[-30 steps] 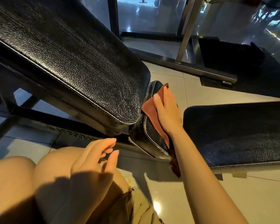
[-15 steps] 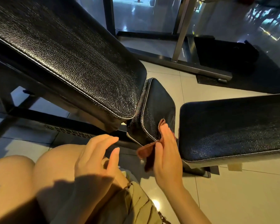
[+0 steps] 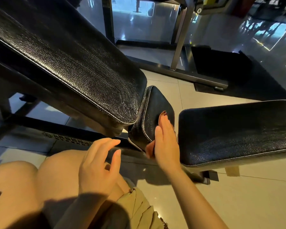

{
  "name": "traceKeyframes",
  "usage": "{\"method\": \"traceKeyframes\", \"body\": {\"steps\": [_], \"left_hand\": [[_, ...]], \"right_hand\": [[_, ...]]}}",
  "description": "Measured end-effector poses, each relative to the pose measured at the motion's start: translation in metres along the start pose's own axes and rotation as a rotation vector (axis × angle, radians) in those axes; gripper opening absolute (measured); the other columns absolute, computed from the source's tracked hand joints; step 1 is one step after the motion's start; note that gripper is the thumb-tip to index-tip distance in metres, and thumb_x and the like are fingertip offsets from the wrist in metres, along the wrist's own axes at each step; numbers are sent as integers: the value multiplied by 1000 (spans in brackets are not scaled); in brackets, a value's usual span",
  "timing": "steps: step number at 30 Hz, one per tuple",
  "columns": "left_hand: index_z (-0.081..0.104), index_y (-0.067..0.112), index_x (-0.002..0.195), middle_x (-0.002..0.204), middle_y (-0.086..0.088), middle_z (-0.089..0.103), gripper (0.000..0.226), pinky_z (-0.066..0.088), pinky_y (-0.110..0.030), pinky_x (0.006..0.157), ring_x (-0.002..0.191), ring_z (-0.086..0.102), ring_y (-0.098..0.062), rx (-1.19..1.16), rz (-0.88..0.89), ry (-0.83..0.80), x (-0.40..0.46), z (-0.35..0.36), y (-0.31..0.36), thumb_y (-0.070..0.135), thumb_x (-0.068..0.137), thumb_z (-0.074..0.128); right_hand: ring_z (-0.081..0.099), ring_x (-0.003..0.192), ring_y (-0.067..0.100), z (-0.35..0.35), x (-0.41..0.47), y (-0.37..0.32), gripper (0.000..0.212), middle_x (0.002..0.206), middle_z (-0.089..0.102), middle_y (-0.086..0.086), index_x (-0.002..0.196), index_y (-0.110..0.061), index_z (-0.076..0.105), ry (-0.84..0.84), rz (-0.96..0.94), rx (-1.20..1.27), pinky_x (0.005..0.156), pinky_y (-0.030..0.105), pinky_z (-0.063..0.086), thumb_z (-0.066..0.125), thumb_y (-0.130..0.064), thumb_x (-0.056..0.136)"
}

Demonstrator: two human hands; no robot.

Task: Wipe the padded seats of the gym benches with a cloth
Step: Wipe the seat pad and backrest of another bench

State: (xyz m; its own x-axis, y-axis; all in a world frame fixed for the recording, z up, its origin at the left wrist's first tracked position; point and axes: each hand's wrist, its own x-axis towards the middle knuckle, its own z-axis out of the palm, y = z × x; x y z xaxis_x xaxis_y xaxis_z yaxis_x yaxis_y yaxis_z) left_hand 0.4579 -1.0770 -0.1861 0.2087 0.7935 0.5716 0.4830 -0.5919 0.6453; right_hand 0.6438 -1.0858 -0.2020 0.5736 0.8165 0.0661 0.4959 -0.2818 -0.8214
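A small black padded seat (image 3: 153, 106) sits tilted between a long inclined back pad (image 3: 69, 63) on the left and a second bench's black pad (image 3: 238, 129) on the right. My right hand (image 3: 166, 142) lies flat with straight fingers on a reddish-brown cloth (image 3: 151, 148), pressing it against the small seat's near right part. Most of the cloth is hidden under the hand. My left hand (image 3: 97, 164) hovers over my knee with relaxed fingers and holds nothing.
My bare knees (image 3: 40, 184) and khaki shorts (image 3: 139, 210) fill the lower left. The black bench frame (image 3: 48, 128) runs along the pale tiled floor. A metal upright (image 3: 180, 38) and a dark mat (image 3: 229, 71) stand behind.
My right hand swept the cloth from the small seat's far end down to its near edge, then back up onto the pad. The left hand barely moved.
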Motion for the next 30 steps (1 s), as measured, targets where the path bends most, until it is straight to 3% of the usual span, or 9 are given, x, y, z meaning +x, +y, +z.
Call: {"method": "traceKeyframes", "body": {"steps": [4, 7, 9, 11, 14, 18, 21, 25, 30], "left_hand": [[55, 28, 112, 107, 12, 56, 24, 40, -4, 83, 97, 51, -1, -36, -19, -2, 2, 1, -1, 31, 89, 49], [55, 29, 112, 107, 13, 55, 24, 41, -7, 83, 97, 52, 0, -51, -37, 15, 0, -2, -1, 31, 89, 49], [57, 27, 111, 107, 12, 56, 24, 41, -4, 82, 97, 52, 5, -68, -70, 60, -1, -8, 0, 31, 89, 49], [58, 27, 111, 108, 13, 54, 24, 39, -3, 84, 101, 50, 11, -72, -81, 115, 2, -18, 2, 31, 89, 49], [58, 24, 111, 108, 15, 51, 21, 37, -9, 94, 109, 46, 11, -31, -13, 201, 22, -44, 4, 26, 91, 49], [54, 18, 115, 113, 15, 47, 22, 36, -15, 98, 113, 41, 10, 54, 47, 307, 59, -84, -2, 22, 93, 48], [55, 17, 117, 114, 16, 46, 26, 40, -28, 97, 115, 39, 7, 83, 56, 330, 72, -105, -11, 24, 93, 48], [53, 24, 118, 117, 22, 45, 27, 36, -24, 100, 116, 38, 10, 111, 67, 298, 78, -117, -21, 29, 92, 47], [52, 24, 122, 117, 26, 44, 30, 39, -31, 100, 115, 44, 1, 83, 50, 291, 88, -122, -33, 30, 93, 46]], "right_hand": [[36, 137, 0, 17, -48, -18, 48, 146, 47, -7, 141, -29, 41, 187, -148, 163, 117, 28, 28, 28, -43, 98], [48, 125, 0, 22, -50, -23, 46, 131, 59, -8, 130, -38, 50, 250, -52, 257, 110, 24, 37, 26, -55, 95], [59, 110, 4, 16, -45, -38, 57, 111, 66, -3, 122, -28, 62, 250, 88, 360, 98, 26, 47, 28, -66, 95], [60, 95, -6, 11, -35, -69, 43, 96, 65, -6, 111, -24, 63, 168, 145, 542, 89, 20, 47, 35, -54, 99], [55, 112, -1, 13, -18, -134, 42, 119, 63, -6, 127, -17, 57, 93, -72, 695, 103, 23, 40, 31, -39, 102], [14, 149, 22, 38, -5, -193, 55, 160, 23, 5, 150, -21, 30, -203, -491, -26, 121, 49, 8, 12, -35, 100], [-3, 150, 12, 23, 15, -170, 55, 164, 1, -9, 155, -32, 8, -337, -606, -205, 122, 42, -4, 18, -44, 103], [-6, 149, 8, -8, 39, -114, 75, 162, -5, -15, 155, -36, 2, -335, -443, -287, 121, 38, -5, 6, -66, 86], [11, 150, 18, 21, 35, -129, 80, 164, 13, -1, 156, -24, 13, -111, -278, -278, 123, 44, 10, 2, -64, 88]]}}
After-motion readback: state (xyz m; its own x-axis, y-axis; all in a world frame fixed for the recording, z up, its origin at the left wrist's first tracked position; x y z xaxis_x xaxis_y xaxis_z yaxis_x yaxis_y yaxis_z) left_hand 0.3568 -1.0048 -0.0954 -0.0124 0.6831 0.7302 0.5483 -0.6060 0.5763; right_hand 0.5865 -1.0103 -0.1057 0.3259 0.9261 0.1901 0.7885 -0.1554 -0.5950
